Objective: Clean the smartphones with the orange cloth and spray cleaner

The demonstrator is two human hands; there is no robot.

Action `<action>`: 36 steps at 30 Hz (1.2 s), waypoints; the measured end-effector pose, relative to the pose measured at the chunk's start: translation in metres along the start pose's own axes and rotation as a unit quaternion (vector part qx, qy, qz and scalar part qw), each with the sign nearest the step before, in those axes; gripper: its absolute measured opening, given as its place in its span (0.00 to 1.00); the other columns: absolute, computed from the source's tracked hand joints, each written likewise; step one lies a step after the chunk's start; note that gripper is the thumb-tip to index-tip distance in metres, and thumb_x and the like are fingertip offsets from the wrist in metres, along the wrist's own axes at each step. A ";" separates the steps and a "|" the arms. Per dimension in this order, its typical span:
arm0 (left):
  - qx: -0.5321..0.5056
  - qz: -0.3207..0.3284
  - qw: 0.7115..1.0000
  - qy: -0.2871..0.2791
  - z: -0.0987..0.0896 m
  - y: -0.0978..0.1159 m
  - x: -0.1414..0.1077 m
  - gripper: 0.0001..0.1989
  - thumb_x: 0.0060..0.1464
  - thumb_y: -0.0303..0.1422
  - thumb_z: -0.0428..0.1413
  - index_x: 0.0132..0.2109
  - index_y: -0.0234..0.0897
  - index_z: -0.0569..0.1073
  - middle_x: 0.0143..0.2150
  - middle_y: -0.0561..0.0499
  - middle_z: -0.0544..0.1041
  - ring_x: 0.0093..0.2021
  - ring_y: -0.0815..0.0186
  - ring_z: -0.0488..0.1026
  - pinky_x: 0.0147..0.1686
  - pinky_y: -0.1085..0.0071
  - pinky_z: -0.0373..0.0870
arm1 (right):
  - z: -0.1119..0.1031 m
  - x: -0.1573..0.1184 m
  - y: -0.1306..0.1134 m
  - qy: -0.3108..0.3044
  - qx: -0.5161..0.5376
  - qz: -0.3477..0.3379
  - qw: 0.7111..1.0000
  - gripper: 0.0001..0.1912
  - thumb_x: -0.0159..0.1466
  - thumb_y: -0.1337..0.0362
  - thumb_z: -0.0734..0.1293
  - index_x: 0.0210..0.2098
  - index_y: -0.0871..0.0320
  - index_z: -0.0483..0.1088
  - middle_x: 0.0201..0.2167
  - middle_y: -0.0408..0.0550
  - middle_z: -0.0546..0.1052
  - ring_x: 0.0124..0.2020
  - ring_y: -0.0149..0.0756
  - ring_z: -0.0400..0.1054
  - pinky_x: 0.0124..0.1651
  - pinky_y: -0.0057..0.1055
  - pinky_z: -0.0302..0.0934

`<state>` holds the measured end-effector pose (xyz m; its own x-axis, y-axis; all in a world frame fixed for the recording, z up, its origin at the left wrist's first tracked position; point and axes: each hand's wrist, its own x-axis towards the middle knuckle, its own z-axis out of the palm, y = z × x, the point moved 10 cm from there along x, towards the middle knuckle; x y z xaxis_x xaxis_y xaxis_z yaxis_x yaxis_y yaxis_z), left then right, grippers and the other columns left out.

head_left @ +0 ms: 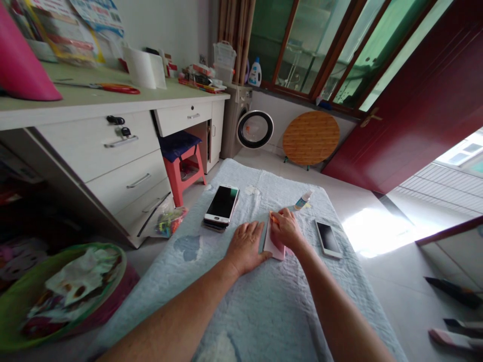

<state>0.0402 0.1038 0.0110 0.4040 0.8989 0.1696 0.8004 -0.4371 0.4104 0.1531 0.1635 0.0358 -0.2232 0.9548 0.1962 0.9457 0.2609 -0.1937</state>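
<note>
A flat pink phone (277,251) lies on the pale blue quilted cover, between my two hands. My left hand (245,245) rests flat and open at its left, the thumb reaching its near edge. Over the phone's upper part, my right hand (288,230) is closed on a small orange cloth (273,217), pressed against the surface. Its fingers hide part of the phone. Farther left sits a stack of phones (222,203), a white-framed one with a dark screen on top. A small spray bottle (303,200) lies beyond my right hand, and a white phone (328,239) lies to the right.
The blue cover (260,311) drapes over the work surface. At left stand a desk with drawers (113,146), a red stool (184,168) and a green-rimmed basket (123,261). Behind are a washing machine with its door (255,129) swung out and a round wooden tabletop (311,138).
</note>
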 end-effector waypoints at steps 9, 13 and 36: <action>0.002 0.008 1.000 0.013 -0.003 0.002 0.000 0.42 0.51 0.54 0.56 0.64 0.35 0.55 0.64 0.38 0.62 0.62 0.50 0.60 0.60 0.55 0.55 | -0.005 -0.043 -0.038 -0.063 0.060 -0.058 0.995 0.13 0.68 0.65 0.58 0.41 0.54 0.75 0.39 0.50 0.67 0.40 0.36 0.59 0.46 0.32 0.55; 0.000 0.006 1.000 0.008 -0.002 0.002 0.000 0.42 0.50 0.53 0.57 0.64 0.34 0.56 0.63 0.38 0.63 0.61 0.49 0.60 0.60 0.54 0.55 | -0.007 -0.065 -0.051 -0.091 0.107 -0.085 0.986 0.12 0.67 0.67 0.60 0.40 0.52 0.75 0.39 0.48 0.68 0.41 0.36 0.59 0.47 0.31 0.57; -0.017 0.031 0.999 -0.006 -0.004 0.004 0.001 0.33 0.46 0.52 0.61 0.58 0.51 0.68 0.61 0.48 0.64 0.57 0.49 0.61 0.56 0.52 0.58 | 0.002 -0.012 0.025 0.013 0.044 0.023 0.999 0.16 0.68 0.65 0.57 0.37 0.56 0.77 0.34 0.48 0.69 0.35 0.33 0.60 0.43 0.30 0.53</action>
<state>0.0422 0.1033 0.0169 0.4581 0.8693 0.1855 0.7580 -0.4911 0.4293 0.1789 0.1586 0.0261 -0.1720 0.9626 0.2093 0.9301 0.2287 -0.2874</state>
